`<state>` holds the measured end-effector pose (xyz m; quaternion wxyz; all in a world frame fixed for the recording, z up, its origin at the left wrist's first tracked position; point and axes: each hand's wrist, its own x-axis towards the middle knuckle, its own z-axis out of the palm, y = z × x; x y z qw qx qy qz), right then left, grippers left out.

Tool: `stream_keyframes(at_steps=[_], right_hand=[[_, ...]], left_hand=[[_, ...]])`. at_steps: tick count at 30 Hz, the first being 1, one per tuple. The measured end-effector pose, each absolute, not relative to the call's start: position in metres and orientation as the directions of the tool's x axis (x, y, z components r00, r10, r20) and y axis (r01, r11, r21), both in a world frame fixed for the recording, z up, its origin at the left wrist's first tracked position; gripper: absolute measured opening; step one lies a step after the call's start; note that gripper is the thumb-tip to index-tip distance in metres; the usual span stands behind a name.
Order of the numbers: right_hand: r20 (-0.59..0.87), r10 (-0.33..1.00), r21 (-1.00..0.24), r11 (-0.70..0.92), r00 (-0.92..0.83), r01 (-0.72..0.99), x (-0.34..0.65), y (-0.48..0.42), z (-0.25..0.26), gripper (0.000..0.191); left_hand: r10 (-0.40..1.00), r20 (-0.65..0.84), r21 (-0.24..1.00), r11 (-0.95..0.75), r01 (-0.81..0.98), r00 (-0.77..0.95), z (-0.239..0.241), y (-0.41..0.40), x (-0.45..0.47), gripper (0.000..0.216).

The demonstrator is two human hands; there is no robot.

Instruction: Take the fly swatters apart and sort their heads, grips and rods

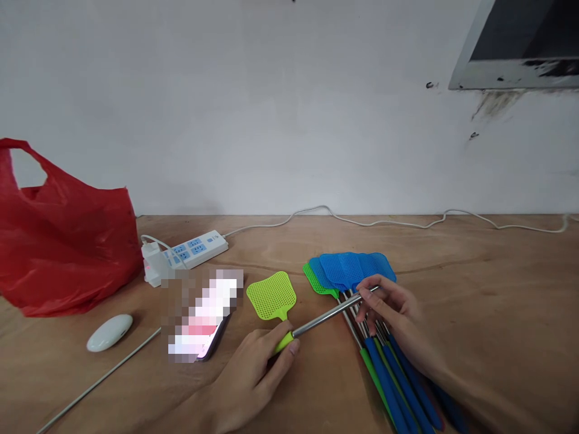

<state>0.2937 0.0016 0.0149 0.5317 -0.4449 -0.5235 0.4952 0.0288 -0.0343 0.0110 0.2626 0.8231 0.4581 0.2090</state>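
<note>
A slim metal rod (326,316) with a yellow-green end (284,343) slants between my two hands. My left hand (260,371) is closed around the yellow-green end. At the other tip of the rod, my right hand (391,307) pinches it between thumb and fingers. A yellow-green fly swatter head (272,295), square and full of small holes, lies just beyond my left hand; its neck runs behind my fingers, so I cannot tell whether it joins the rod. Under my right hand is a pile of fly swatters with blue heads (346,270) and blue handles (409,386), plus a green head (316,282).
Left on the wooden table (497,289) are a red plastic bag (67,241), a white power strip (199,248) with a plugged-in adapter (154,264), a lit phone (212,325) and a white oval object (110,333). A white cable (375,223) runs along the wall.
</note>
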Motion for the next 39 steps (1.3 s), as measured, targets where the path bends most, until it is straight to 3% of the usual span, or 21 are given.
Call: stream_keyframes(at_steps=[7,13,19,24,29,33,39], right_hand=[[0.119,0.99,-0.993,0.121,-0.071,0.016,0.292,-0.001,0.014,0.042],[0.174,0.978,-0.985,0.171,-0.117,-0.035,0.293,-0.004,0.022,0.038],[0.067,0.962,-0.997,0.077,-0.266,0.024,0.284,-0.017,0.015,0.033],[0.021,0.939,-0.998,0.038,-0.343,0.045,0.274,-0.025,0.005,0.03],[-0.017,0.933,-1.0,-0.022,-0.358,-0.008,0.279,-0.017,0.011,0.034],[0.143,0.97,-0.986,0.124,-0.195,-0.109,0.288,-0.011,0.017,0.028],[0.342,0.909,-0.901,0.388,0.237,-0.191,0.305,-0.007,0.024,0.017]], left_hand=[[0.839,-0.003,0.606,-0.431,0.668,0.544,0.014,-0.035,0.03,0.035],[0.86,-0.076,0.547,-0.387,0.742,0.505,0.009,-0.034,0.028,0.021],[0.857,-0.114,0.459,-0.402,0.792,0.502,0.012,-0.035,0.036,0.008],[0.846,-0.069,0.439,-0.45,0.778,0.528,0.01,-0.036,0.04,0.013],[0.827,0.055,0.547,-0.493,0.676,0.559,0.012,-0.035,0.037,0.01],[0.825,0.219,0.568,-0.542,0.619,0.521,0.016,-0.032,0.033,0.007],[0.822,0.336,0.301,-0.556,0.775,0.46,0.004,-0.021,0.026,0.031]])
